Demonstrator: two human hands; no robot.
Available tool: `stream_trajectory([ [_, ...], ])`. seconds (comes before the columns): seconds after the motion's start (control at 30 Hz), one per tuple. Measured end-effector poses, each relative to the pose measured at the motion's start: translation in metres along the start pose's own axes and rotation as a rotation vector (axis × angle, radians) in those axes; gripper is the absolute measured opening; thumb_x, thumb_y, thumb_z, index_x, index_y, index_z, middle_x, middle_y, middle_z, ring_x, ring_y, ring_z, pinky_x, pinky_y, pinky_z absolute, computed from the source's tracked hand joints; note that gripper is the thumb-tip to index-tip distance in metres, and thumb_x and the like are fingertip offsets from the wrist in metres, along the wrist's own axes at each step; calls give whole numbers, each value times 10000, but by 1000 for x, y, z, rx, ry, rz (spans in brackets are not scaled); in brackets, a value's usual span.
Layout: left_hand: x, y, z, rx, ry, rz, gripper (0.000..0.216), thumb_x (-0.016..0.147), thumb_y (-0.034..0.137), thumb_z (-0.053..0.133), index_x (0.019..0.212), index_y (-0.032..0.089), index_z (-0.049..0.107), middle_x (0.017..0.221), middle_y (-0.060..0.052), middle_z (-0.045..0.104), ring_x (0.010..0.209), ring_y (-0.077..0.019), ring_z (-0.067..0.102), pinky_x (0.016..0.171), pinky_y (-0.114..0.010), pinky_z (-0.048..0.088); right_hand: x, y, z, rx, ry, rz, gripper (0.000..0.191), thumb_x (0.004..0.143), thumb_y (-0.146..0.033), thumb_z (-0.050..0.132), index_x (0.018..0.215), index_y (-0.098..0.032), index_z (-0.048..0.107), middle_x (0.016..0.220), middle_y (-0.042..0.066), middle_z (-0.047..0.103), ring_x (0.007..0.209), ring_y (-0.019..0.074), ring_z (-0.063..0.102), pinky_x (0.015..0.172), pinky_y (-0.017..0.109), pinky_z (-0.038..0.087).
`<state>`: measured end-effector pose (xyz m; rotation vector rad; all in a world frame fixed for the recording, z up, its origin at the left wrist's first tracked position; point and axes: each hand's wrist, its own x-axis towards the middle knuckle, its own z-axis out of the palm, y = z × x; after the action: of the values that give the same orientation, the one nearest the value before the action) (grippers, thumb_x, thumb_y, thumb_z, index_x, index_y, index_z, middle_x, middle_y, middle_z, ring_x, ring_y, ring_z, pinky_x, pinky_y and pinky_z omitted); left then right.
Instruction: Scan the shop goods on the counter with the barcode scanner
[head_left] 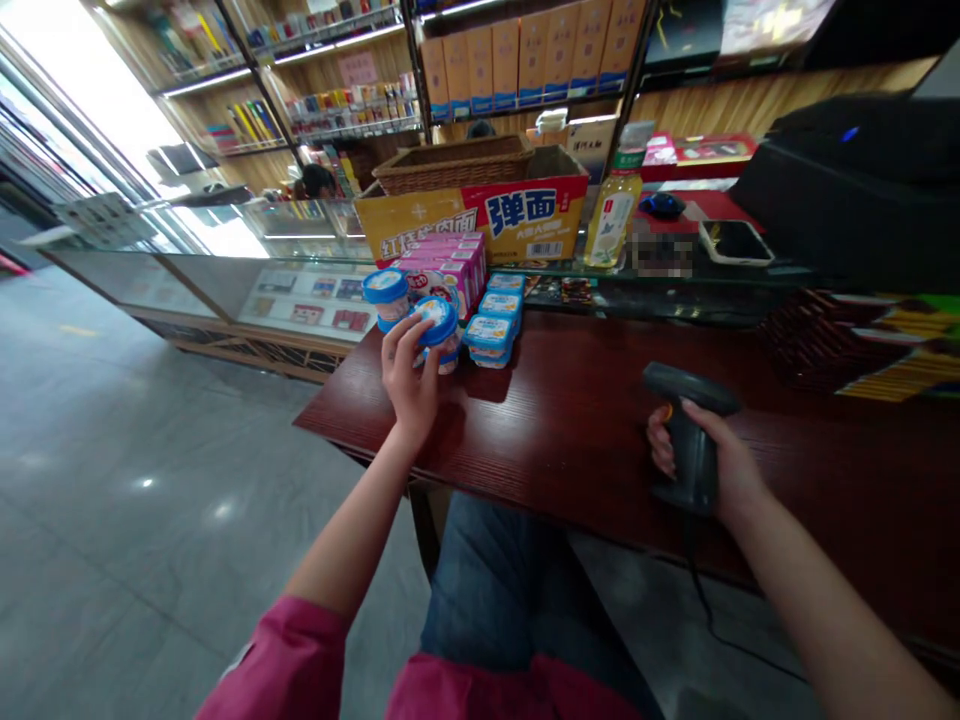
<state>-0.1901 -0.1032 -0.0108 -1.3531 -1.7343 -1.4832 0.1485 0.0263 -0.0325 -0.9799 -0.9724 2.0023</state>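
Note:
My left hand (411,380) is closed around the near side of a round blue-lidded tub (436,320), fingers on its lid and thumb at its side. The tub appears to rest on another like it. Just behind stands a second round tub (386,290), also over a blue-lidded one. Rectangular blue-lidded tubs (490,335) sit to the right in a row, the near ones stacked. My right hand (731,460) grips a dark barcode scanner (694,450) by its handle above the table, its head pointing left. A cable hangs from the handle.
The dark red wooden table (570,430) borders a glass counter (247,300). Pink boxes (457,270), a noodle carton (525,225) with a wicker basket (454,165), and a bottle of yellow liquid (615,210) stand behind. A phone (735,243) and stacked packets (847,345) are at right.

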Motion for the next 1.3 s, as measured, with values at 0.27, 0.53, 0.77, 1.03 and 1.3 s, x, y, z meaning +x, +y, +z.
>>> stream_trajectory([
  [0.27,2,-26,8,99,-140,-50,319,976,229,581,1290,267,622,1375,-72,593,1293,-226,571,1097,-377,509,-1,-1,2,0,1,-2,397,562,-499,873,697,-176,687,595,-3,506,455,93,442,365,201,410],
  [0.53,4,-23,22,180,-155,-131,366,974,229,566,1330,300,606,1424,-77,540,1319,-258,535,1073,-434,516,-2,-1,2,4,-10,-9,352,617,-493,840,685,-179,695,600,5,488,447,95,424,365,216,368],
  [0.77,-5,-12,20,362,6,-82,547,927,383,659,1436,239,524,1441,-155,423,1322,-315,459,1116,-476,428,1,1,-6,54,-68,-11,294,788,-464,718,724,-179,683,593,11,504,437,100,440,391,239,353],
  [1.03,-71,88,71,-48,-319,496,522,894,218,692,1366,237,469,1191,-100,525,1154,-253,525,992,-403,492,-23,-14,-66,214,100,-174,380,659,-507,813,761,-175,658,576,-37,535,427,80,456,373,198,397],
  [1.3,-112,244,220,-587,-811,545,481,931,172,591,1383,238,438,1312,-122,481,1236,-257,527,1048,-449,507,-79,-56,-195,323,507,-505,367,698,-500,784,734,-176,614,545,-43,539,411,75,458,378,198,413],
])
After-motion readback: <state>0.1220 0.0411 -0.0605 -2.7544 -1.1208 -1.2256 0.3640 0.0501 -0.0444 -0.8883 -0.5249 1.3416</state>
